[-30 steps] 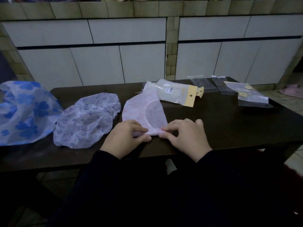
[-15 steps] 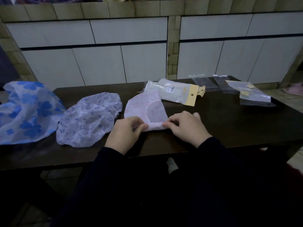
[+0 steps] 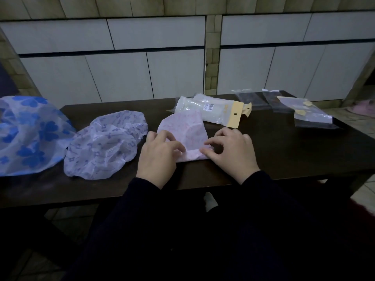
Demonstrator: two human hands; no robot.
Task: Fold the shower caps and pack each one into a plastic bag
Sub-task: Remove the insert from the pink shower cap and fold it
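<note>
Two hands work the pink shower cap, lying folded near the table's front edge: left hand and right hand each take a narrow fingertip grip, pinching its near hem.

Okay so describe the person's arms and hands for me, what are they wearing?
Both arms are covered by long dark sleeves, navy or black in this dim light, that end at the wrists. The left sleeve and the right sleeve look plain, with no visible markings. The left hand and right hand are bare: no gloves, and I can't make out any rings or a watch.
</note>
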